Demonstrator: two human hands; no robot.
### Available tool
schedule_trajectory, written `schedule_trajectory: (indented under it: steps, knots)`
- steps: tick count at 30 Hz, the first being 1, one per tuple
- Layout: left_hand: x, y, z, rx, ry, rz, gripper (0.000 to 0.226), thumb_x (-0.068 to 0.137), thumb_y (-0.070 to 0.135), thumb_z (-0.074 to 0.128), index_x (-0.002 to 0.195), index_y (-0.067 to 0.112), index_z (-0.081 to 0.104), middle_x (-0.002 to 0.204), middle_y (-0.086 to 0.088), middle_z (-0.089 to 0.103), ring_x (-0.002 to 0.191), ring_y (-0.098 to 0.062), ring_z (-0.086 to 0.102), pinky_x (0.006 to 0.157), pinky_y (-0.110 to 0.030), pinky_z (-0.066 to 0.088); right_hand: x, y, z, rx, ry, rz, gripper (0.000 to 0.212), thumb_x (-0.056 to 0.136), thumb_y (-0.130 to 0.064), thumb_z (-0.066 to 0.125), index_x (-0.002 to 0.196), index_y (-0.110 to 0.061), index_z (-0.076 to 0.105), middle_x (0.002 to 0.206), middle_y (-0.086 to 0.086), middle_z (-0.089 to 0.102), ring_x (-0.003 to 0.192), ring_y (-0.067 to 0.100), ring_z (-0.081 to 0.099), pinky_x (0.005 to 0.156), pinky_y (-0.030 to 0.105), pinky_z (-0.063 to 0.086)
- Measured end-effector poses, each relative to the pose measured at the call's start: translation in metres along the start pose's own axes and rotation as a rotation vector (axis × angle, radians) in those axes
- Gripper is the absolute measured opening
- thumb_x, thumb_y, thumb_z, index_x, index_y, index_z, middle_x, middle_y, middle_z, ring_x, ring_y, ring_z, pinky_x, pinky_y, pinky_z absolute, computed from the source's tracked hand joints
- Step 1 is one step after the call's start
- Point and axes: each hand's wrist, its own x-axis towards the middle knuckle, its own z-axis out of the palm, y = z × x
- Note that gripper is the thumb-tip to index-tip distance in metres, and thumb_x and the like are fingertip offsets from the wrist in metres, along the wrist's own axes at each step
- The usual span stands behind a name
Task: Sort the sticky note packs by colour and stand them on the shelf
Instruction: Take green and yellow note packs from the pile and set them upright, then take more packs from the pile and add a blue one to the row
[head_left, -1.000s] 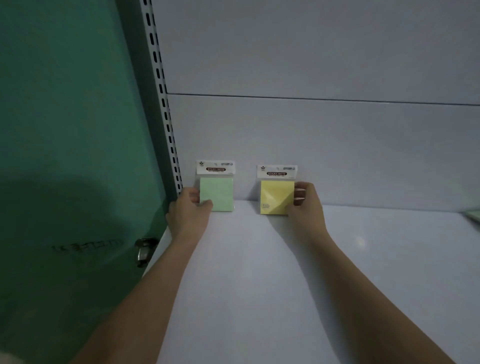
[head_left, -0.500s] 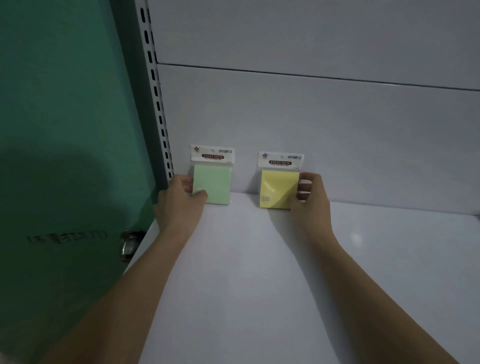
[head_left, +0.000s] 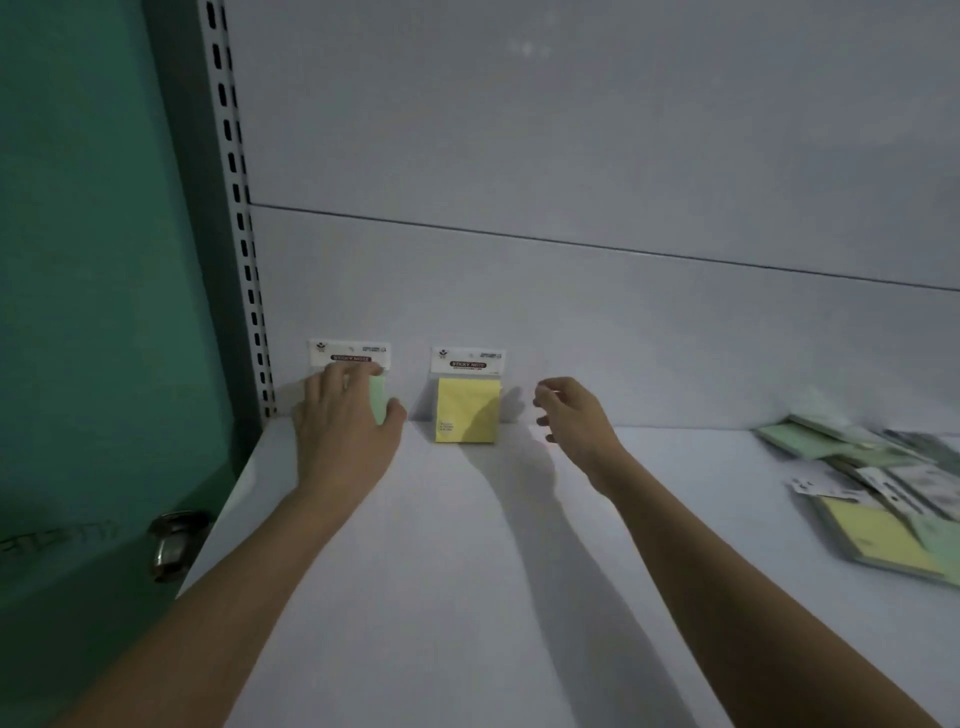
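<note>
Two sticky note packs stand upright against the back wall of the white shelf (head_left: 467, 571). The green pack (head_left: 378, 402) is at the left, mostly covered by my left hand (head_left: 345, 421), whose straight fingers lie flat on its front. The yellow pack (head_left: 468, 410) stands free a little to the right. My right hand (head_left: 571, 415) hovers just right of the yellow pack, fingers loosely curled, holding nothing and not touching it.
A loose pile of green and yellow sticky note packs (head_left: 878, 499) lies flat at the shelf's right edge. A slotted metal upright (head_left: 241, 234) bounds the shelf at the left, with a green door (head_left: 88, 312) and its knob (head_left: 174, 543) beyond.
My right hand has let go of the yellow pack and drawn back to the right. My left hand has slid over the front of the green pack. The view has shifted right, revealing the pile.
</note>
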Motion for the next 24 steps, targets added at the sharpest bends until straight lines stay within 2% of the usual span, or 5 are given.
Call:
schedule_trajectory:
  steps: [4,9,12,18,24]
  knots:
    - [-0.001,0.061,0.002,-0.028,-0.176,0.037,0.042,0.091,0.042,0.049,0.129,0.024,0.051,0.133,-0.003,0.051,0.124,-0.027,0.042,0.097,-0.04,0.037,-0.014,-0.009,-0.067,-0.338,-0.087,-0.134,0.036,0.098,-0.039,0.044,0.126,-0.02,0.058,0.123,-0.003,0.061,0.11,0.016,0.056,0.09,0.028,0.041]
    - [-0.03,0.158,0.015,-0.075,-0.307,0.101,0.044,0.093,0.049,0.043,0.131,0.027,0.05,0.138,-0.001,0.05,0.128,-0.025,0.041,0.1,-0.039,0.039,-0.046,0.008,-0.159,-0.533,-0.042,-0.16,0.041,0.095,-0.047,0.043,0.129,-0.026,0.055,0.124,-0.006,0.061,0.106,0.014,0.056,0.088,0.029,0.042]
    - [-0.068,0.226,0.031,-0.047,-0.4,0.151,0.048,0.093,0.053,0.038,0.133,0.029,0.046,0.14,0.0,0.047,0.129,-0.025,0.04,0.102,-0.04,0.035,-0.073,0.032,-0.227,-0.568,-0.01,-0.15,0.043,0.094,-0.05,0.044,0.13,-0.027,0.054,0.125,-0.006,0.061,0.111,0.015,0.056,0.095,0.033,0.045]
    - [-0.153,0.357,0.057,-0.093,-0.513,0.212,0.049,0.092,0.054,0.04,0.133,0.03,0.046,0.139,0.003,0.047,0.13,-0.022,0.039,0.104,-0.04,0.033,-0.141,0.101,-0.358,-0.569,0.013,-0.101,0.044,0.094,-0.05,0.045,0.13,-0.025,0.054,0.126,-0.004,0.061,0.11,0.015,0.057,0.092,0.032,0.045]
    - [-0.198,0.418,0.092,-0.11,-0.626,0.189,0.047,0.089,0.051,0.049,0.131,0.03,0.049,0.137,0.002,0.05,0.126,-0.022,0.043,0.103,-0.039,0.038,-0.177,0.153,-0.451,-0.534,0.055,-0.01,0.046,0.095,-0.049,0.045,0.134,-0.025,0.05,0.128,-0.003,0.058,0.108,0.016,0.056,0.091,0.033,0.046]
